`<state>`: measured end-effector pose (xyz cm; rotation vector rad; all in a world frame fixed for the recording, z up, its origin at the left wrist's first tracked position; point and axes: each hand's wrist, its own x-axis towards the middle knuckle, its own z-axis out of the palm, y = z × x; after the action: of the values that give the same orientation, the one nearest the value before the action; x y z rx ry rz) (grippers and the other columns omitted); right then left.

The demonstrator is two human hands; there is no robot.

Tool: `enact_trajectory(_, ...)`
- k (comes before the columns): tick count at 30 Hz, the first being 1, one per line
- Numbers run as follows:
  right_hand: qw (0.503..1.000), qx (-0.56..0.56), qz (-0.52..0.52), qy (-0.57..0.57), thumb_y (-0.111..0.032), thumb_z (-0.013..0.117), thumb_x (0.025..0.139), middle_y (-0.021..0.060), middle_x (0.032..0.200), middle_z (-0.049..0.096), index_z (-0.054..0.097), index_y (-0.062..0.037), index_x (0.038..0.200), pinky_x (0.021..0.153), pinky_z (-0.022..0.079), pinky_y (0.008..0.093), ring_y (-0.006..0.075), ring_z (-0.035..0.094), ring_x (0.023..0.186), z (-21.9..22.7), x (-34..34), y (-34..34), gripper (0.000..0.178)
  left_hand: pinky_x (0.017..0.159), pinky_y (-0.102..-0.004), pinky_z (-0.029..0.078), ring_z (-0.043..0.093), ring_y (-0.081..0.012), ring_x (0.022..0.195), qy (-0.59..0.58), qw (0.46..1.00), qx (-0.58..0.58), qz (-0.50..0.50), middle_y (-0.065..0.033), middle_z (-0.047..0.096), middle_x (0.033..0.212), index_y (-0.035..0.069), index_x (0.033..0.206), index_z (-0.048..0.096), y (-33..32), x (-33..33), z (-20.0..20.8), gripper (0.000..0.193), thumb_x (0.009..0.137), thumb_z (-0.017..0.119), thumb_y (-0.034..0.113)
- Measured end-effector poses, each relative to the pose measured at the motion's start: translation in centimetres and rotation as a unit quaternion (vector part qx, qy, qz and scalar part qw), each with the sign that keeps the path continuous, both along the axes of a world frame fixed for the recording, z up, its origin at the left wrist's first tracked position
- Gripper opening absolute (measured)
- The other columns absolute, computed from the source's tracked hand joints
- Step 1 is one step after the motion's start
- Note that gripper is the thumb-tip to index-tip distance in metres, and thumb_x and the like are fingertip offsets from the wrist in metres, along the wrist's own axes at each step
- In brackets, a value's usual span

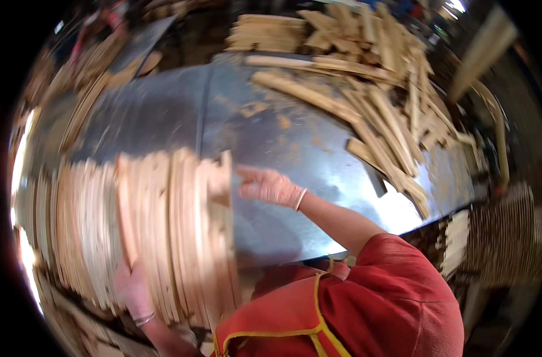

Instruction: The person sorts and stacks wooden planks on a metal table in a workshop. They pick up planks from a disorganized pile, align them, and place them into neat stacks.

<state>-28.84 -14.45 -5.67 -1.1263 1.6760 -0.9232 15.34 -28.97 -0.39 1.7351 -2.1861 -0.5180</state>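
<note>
A long row of wooden slats point(155, 238) stands on edge, packed side by side, at the left of the metal table. My left hand point(134, 290), in a pale pinkish glove, grips the near end of one reddish wooden slat point(125, 208) that sticks up slightly askew from the row. My right hand point(271, 185), gloved likewise, is over the table just right of the row's last slat. Its fingers point left, stretched and apart, with nothing in them. Motion blurs both hands and the slats; whether the right fingertips touch wood is unclear.
Loose wooden strips point(384, 125) lie heaped across the right and far side of the metal table point(163, 113). A neat stack of boards point(265, 33) sits at the far edge. More stacked thin slats point(500, 238) stand beyond the table's right corner. Sawdust and chips are scattered on the metal.
</note>
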Motion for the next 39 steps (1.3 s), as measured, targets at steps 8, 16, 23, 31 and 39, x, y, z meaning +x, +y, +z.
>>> enact_trajectory(8, 0.807, 0.147, -0.312, 0.479, -0.052, 0.079, 0.080, 0.0228, 0.126, 0.068, 0.062, -0.0066, 0.134, 0.102, 0.053, 0.0453, 0.0368, 0.066, 0.118, -6.0, -22.8, 24.2, 0.073, 0.118, -0.0443, 0.042, 0.052, -0.0402, 0.139, -0.163, 0.978, -0.127, 0.014, -0.0216, 0.055, 0.152, 0.004, 0.149, 0.055, 3.6, -6.3, -3.2, 0.064, 0.090, 0.071, 0.021)
enact_trajectory(16, 0.808, 0.205, -0.224, 0.505, -0.032, 0.078, 0.077, 0.0266, 0.105, 0.067, 0.049, -0.0071, 0.130, 0.086, 0.056, 0.0508, 0.0429, 0.069, 0.097, -3.7, -22.7, 33.1, 0.065, 0.122, -0.0468, 0.036, 0.045, -0.0378, 0.147, -0.187, 0.924, -0.016, -0.334, -0.0197, 0.048, 0.158, 0.007, 0.154, 0.051, 22.9, -29.7, -5.8, 0.079, 0.086, 0.076, 0.039)
enact_trajectory(23, 0.887, 0.180, -0.124, 0.406, -0.049, 0.083, 0.072, 0.0229, 0.154, 0.050, 0.043, -0.0029, 0.153, 0.116, 0.040, 0.0514, 0.0406, 0.046, 0.144, -5.3, -24.5, 38.4, 0.102, 0.122, -0.0512, 0.034, 0.036, -0.0425, 0.151, -0.143, 0.914, 0.153, -0.348, -0.0241, 0.034, 0.166, 0.006, 0.165, 0.030, 35.9, -43.2, -10.9, 0.114, 0.079, 0.079, 0.062)
enact_trajectory(31, 0.881, 0.212, -0.092, 0.413, -0.029, 0.085, 0.070, 0.0193, 0.124, 0.067, 0.049, -0.0153, 0.149, 0.097, 0.053, 0.0495, 0.0408, 0.065, 0.116, -5.5, -32.0, 41.7, 0.087, 0.116, -0.0505, 0.040, 0.046, -0.0360, 0.144, -0.189, 0.918, 0.205, -0.280, -0.0173, 0.040, 0.162, 0.012, 0.166, 0.027, 37.6, -44.5, -13.0, 0.102, 0.086, 0.073, 0.055)
enact_trajectory(39, 0.952, 0.083, -0.276, 0.104, -0.017, 0.083, 0.077, 0.0224, 0.136, 0.065, 0.041, 0.0033, 0.157, 0.098, 0.054, 0.0401, 0.0330, 0.066, 0.118, -8.1, -18.5, 41.6, 0.093, 0.116, -0.0435, 0.044, 0.051, -0.0395, 0.143, 0.117, 0.901, 0.368, -0.199, -0.0268, 0.041, 0.162, 0.010, 0.169, 0.016, 36.6, -42.7, -11.2, 0.108, 0.087, 0.076, 0.047)
